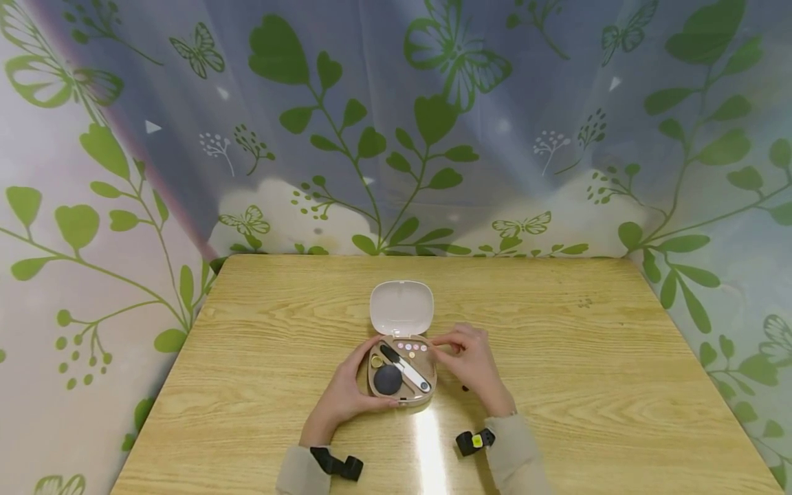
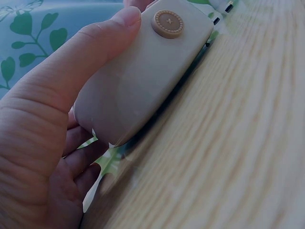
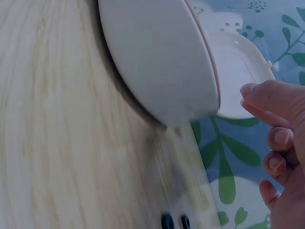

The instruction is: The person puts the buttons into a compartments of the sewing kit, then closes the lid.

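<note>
An open beige sewing-kit box rests on the table, its pale lid raised behind it. My left hand grips the box from the left, thumb along the front wall near a round brown button-shaped clasp. Inside lie white thread snips with a black end, a dark round piece, a gold ring-like piece and several small pale buttons. At the right rim is my right hand, thumb and forefinger tips together, other fingers curled. Whether anything tiny sits between those tips is unclear.
Two small dark round pieces lie on the wooden table to the right of the box, near my right forearm. A curtain printed with leaves and butterflies hangs behind the table's back edge. Both wrists wear black straps.
</note>
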Motion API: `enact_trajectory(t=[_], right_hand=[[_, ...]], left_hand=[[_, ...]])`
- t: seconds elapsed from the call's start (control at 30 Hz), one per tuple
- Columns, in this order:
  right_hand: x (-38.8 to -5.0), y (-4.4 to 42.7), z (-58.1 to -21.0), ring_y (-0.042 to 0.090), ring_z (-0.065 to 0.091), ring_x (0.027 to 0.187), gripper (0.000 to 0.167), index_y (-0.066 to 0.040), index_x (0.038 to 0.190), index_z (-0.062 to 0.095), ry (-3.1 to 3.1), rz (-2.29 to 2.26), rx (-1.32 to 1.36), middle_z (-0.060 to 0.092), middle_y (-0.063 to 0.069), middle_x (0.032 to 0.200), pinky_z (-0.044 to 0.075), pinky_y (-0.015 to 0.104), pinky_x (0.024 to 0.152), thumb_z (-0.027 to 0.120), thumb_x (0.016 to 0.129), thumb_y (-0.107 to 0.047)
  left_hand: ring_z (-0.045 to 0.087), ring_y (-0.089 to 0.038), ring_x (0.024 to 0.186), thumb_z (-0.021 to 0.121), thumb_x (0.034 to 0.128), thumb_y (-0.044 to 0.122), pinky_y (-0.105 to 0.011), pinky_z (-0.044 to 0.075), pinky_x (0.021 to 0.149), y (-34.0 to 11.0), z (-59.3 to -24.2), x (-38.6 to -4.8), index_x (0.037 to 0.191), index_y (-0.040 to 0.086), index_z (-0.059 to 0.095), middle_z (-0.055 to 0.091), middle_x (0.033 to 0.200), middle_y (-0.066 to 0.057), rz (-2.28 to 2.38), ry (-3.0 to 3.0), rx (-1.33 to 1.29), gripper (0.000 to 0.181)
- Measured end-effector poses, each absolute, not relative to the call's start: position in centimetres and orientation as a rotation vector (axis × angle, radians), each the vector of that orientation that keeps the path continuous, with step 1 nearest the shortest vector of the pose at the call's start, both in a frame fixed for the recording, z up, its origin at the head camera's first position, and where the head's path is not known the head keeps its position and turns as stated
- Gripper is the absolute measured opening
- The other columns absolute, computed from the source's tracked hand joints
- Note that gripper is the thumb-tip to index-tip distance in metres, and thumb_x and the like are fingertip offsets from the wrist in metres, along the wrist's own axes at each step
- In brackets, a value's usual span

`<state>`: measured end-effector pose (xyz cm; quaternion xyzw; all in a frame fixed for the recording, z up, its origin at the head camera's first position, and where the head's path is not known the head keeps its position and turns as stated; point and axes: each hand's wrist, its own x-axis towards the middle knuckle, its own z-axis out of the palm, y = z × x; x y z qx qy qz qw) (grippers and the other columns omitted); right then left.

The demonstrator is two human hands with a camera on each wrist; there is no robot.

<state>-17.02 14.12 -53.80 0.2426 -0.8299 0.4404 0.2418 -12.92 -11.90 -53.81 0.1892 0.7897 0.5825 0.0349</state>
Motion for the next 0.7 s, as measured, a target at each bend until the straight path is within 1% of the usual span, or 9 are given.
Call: enact_trajectory(t=[0.1, 0.17, 0.3, 0.43, 0.6, 0.7], right_hand=[[-17.0, 15.0, -53.9, 0.004, 0.036, 0.058, 0.009, -0.009, 0.076, 0.078, -2.274, 1.205, 0.665, 0.042, -0.008, 0.058, 0.031, 0.026, 0.061, 0.085, 0.072, -0.004], [-17.0, 15.7, -53.9, 0.004, 0.036, 0.058, 0.011, -0.008, 0.077, 0.078, -2.285, 1.215, 0.652, 0.042, -0.009, 0.058, 0.031, 0.024, 0.057, 0.085, 0.072, -0.001], [-16.8, 16.8, -54.1, 0.005, 0.036, 0.058, 0.015, -0.007, 0.077, 0.078, -2.301, 1.217, 0.611, 0.042, -0.010, 0.059, 0.031, 0.023, 0.055, 0.085, 0.069, 0.003], [-16.5, 17.8, -54.2, 0.005, 0.035, 0.059, 0.016, -0.007, 0.077, 0.078, -2.308, 1.225, 0.574, 0.042, -0.009, 0.060, 0.030, 0.020, 0.053, 0.085, 0.068, 0.005], [-16.3, 18.9, -54.4, 0.006, 0.036, 0.059, 0.016, -0.004, 0.077, 0.077, -2.302, 1.267, 0.533, 0.043, -0.007, 0.060, 0.031, 0.019, 0.051, 0.085, 0.068, 0.006], [-16.0, 19.5, -54.5, 0.006, 0.035, 0.060, 0.017, -0.004, 0.079, 0.077, -2.315, 1.282, 0.509, 0.043, -0.006, 0.061, 0.031, 0.019, 0.052, 0.085, 0.068, 0.006]], left_hand=[[0.038, -0.030, 0.141, 0.098, 0.0574, 0.015, -0.053, 0.026, 0.116, -11.9, -54.1, -13.0, 0.152, 0.009, 0.038, 0.044, 0.151, -0.013, 1.769, 2.434, 0.563, 0.113], [0.036, -0.029, 0.142, 0.099, 0.0566, 0.015, -0.051, 0.025, 0.117, -11.9, -54.9, -13.3, 0.153, 0.011, 0.037, 0.043, 0.152, -0.011, 1.760, 2.441, 0.549, 0.115], [0.035, -0.025, 0.143, 0.100, 0.0541, 0.021, -0.050, 0.024, 0.117, -12.2, -57.1, -14.0, 0.154, 0.021, 0.037, 0.042, 0.153, -0.003, 1.758, 2.456, 0.538, 0.118], [0.035, -0.020, 0.142, 0.100, 0.0535, 0.031, -0.049, 0.026, 0.117, -12.3, -57.7, -14.2, 0.152, 0.029, 0.037, 0.042, 0.152, 0.004, 1.764, 2.456, 0.544, 0.117], [0.035, -0.018, 0.142, 0.098, 0.0536, 0.042, -0.049, 0.026, 0.117, -12.4, -57.6, -14.2, 0.152, 0.032, 0.037, 0.041, 0.152, 0.008, 1.756, 2.460, 0.555, 0.117], [0.035, -0.017, 0.142, 0.098, 0.0536, 0.043, -0.048, 0.026, 0.117, -12.4, -57.6, -14.2, 0.153, 0.032, 0.036, 0.041, 0.152, 0.008, 1.749, 2.464, 0.558, 0.117]])
